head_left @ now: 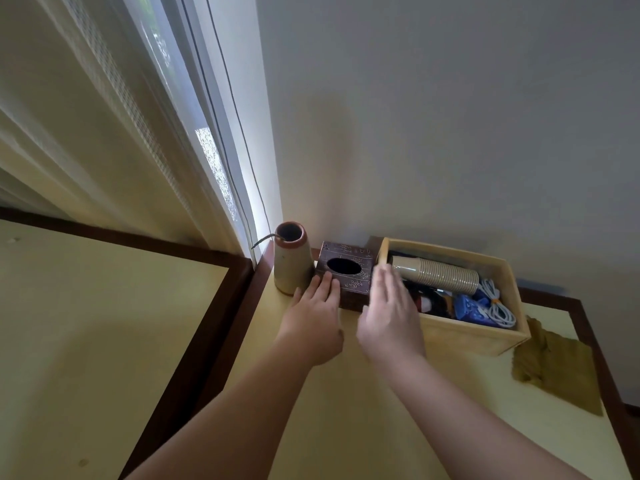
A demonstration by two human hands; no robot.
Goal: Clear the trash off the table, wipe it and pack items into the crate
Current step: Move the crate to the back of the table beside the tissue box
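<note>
A dark brown tissue box (346, 268) with an oval hole in its top stands at the table's far edge by the wall. My left hand (313, 313) lies flat with its fingertips against the box's near left side. My right hand (389, 311) is open with fingers together, blurred, at the box's right end next to the crate. The pale wooden crate (474, 332) to the right holds a stack of beige paper cups (438, 273), a white cable (497, 304), blue packets (472, 308) and dark items. Neither hand grips anything.
A tan ceramic vase (291, 259) with a dark rim stands left of the tissue box. An olive cloth (554, 363) lies crumpled on the yellow table (346, 410) right of the crate. A second table (86, 323) with a dark frame adjoins on the left, under a curtained window.
</note>
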